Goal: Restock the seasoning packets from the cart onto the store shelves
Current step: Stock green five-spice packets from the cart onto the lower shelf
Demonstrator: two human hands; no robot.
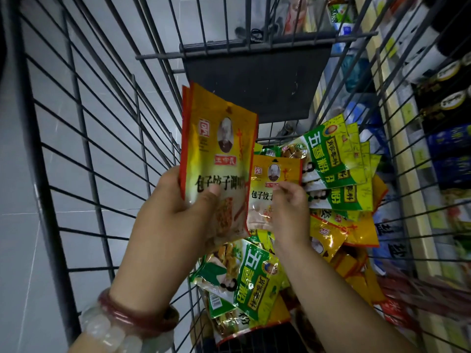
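From the head camera: the left hand (175, 200) grips a small stack of yellow packets (216, 159) upright above the cart (84, 138), thumb pressed on the front near the lower edge; the right hand (289, 202) pinches one more yellow packet (265, 189) by its middle, just beside the stack; green packets (331, 159) lie heaped in the cart, shelves (418, 103) to the right. The packets look light, floppy and glossy, likely slippery; best held flat across the lower half.
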